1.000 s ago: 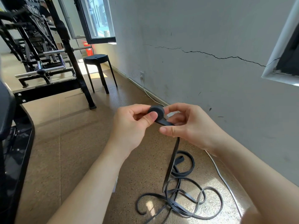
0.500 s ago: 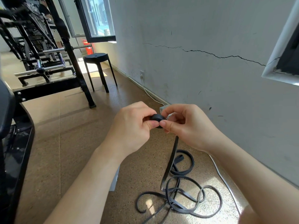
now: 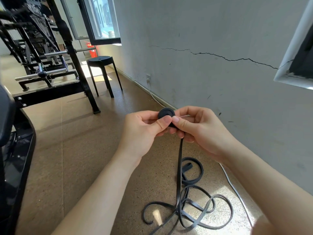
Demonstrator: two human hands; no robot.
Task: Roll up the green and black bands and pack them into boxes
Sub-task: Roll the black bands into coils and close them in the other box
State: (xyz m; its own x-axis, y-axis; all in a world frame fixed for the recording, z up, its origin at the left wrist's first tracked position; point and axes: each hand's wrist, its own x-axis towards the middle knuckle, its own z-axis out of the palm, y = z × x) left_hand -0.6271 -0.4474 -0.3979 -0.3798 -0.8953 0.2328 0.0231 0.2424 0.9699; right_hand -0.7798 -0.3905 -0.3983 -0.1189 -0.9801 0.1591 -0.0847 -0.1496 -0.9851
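A black band point(image 3: 179, 175) runs from my hands down to the floor, where its loose length lies in tangled loops. Its upper end is wound into a small flat roll point(image 3: 166, 113) held at chest height. My left hand point(image 3: 144, 128) pinches the roll with thumb and curled fingers. My right hand point(image 3: 198, 128) grips it from the other side, thumb meeting the left thumb on the roll's face. No green band or box shows in view.
A cracked white wall point(image 3: 211, 68) runs along the right with a white cable point(image 3: 232, 182) at its foot. A black stool point(image 3: 101, 61) stands ahead, black gym equipment point(image 3: 42, 53) fills the left, and a dark machine edge point(image 3: 17, 150) is at near left.
The roll turned between my fingers and now shows its round face again; both hands stayed close together and the hanging strand shifted slightly.
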